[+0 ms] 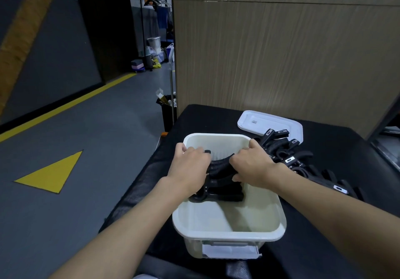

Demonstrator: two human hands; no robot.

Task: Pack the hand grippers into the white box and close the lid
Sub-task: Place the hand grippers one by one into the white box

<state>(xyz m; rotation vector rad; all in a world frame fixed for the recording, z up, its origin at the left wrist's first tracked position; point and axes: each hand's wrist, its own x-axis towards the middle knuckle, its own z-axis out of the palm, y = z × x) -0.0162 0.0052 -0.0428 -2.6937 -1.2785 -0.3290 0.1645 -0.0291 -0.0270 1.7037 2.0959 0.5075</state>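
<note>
Two arms forward | left hand (190, 167), right hand (254, 167) fingers grip hand grippers (220, 170) | in white box (229, 234)

I see the white box (229, 234) upright and open on the black surface (324, 224). A black bunch (225, 190) of grippers is in its far half, gripped by my left hand (190, 168) and right hand (251, 166). Just right of the box lies a pile (287, 155) of more grippers. The white lid (268, 123) lies flat behind, with the pile overlapping its near edge.
</note>
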